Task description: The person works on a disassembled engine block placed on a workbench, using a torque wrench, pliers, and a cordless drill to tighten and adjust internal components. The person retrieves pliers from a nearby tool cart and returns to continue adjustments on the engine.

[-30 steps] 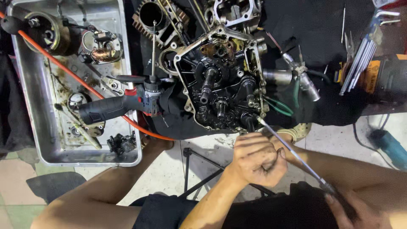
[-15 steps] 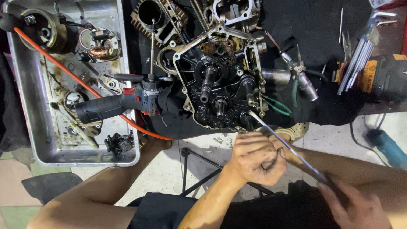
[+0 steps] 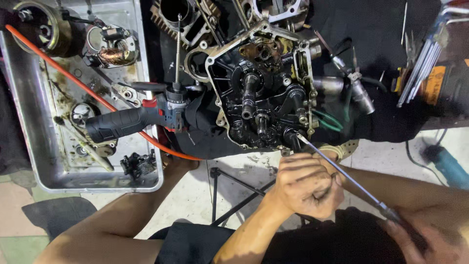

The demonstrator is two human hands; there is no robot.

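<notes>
the engine case (image 3: 264, 93) sits open on the bench. just below it the left hand (image 3: 305, 188) is curled in a loose fist around the rod (image 3: 342, 168), whose tip touches the case's lower right edge. the right hand (image 3: 415, 239), lower right of the case, seems clenched on the rod's handle, though blurred. a drill (image 3: 132, 120) lies left of the case.

Upper left: silver-grey metal tray (image 3: 29, 146), oil-stained brown; orange hose (image 3: 73, 78) crossing it. Centre: black engine case (image 3: 264, 98). Left of centre: black-and-red drill (image 3: 141, 120). Lower right: teal tool (image 3: 447, 166).
</notes>
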